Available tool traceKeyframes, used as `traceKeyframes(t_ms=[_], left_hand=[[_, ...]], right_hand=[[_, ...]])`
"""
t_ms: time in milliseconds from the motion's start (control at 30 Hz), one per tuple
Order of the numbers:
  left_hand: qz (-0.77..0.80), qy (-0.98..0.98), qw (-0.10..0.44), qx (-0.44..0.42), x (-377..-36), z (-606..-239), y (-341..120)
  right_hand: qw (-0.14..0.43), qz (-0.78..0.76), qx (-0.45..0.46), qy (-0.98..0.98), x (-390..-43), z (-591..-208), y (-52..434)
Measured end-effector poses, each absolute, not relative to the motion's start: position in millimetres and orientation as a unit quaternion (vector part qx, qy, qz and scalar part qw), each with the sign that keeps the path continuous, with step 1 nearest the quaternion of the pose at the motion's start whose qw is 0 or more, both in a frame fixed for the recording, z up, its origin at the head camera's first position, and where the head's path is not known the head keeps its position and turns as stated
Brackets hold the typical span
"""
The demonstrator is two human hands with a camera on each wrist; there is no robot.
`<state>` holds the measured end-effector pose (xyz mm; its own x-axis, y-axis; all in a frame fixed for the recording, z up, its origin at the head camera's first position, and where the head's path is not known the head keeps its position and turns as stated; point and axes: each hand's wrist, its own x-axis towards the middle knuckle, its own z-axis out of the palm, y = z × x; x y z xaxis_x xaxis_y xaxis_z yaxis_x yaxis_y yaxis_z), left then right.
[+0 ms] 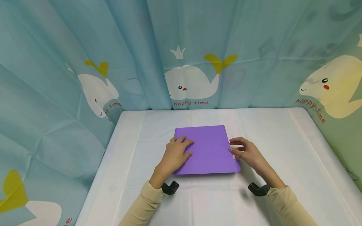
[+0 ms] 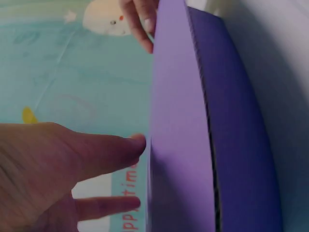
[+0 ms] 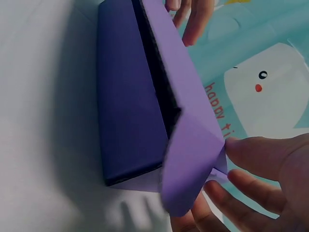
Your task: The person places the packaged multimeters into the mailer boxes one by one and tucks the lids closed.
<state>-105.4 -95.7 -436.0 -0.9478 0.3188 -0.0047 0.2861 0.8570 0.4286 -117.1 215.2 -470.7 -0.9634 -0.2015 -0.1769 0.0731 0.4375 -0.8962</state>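
Note:
A purple cardboard box lies flat on the table, its lid on top. My left hand rests on the lid's left part with fingers spread. Along the front, the left wrist view shows a dark gap under the lid. At the right edge my right hand pinches a side flap, which sticks out from the lid's front corner. Its thumb touches the fold, while several fingers lie behind the flap, partly hidden by it. The box's front wall stands upright below the lid.
A white cloth covers the table. Behind and at both sides hangs a blue-green curtain printed with whales. Black wrist straps sit below both hands, at the cuffs of the beige sleeves.

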Motion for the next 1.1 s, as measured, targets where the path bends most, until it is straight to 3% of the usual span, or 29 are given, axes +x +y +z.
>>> traceKeyframes(t_ms=[267, 500, 1000, 1100], left_hand=[[0.17, 0.953, 0.091, 0.233, -101.7, -436.2, -81.1], [0.153, 0.954, 0.095, 0.238, -100.8, -436.2, -79.8], [0.159, 0.952, 0.098, 0.243, -101.0, -439.8, -79.0], [0.157, 0.953, 0.094, 0.243, -100.1, -438.9, -78.1]], right_hand=[[0.081, -0.477, -0.043, 0.874, -85.3, -467.5, 224.5], [0.048, -0.457, -0.039, 0.887, -55.3, -474.0, 224.9], [0.11, -0.521, -0.073, 0.843, -27.9, -484.5, 217.8], [0.092, -0.511, -0.096, 0.849, -25.7, -490.4, 214.8]])
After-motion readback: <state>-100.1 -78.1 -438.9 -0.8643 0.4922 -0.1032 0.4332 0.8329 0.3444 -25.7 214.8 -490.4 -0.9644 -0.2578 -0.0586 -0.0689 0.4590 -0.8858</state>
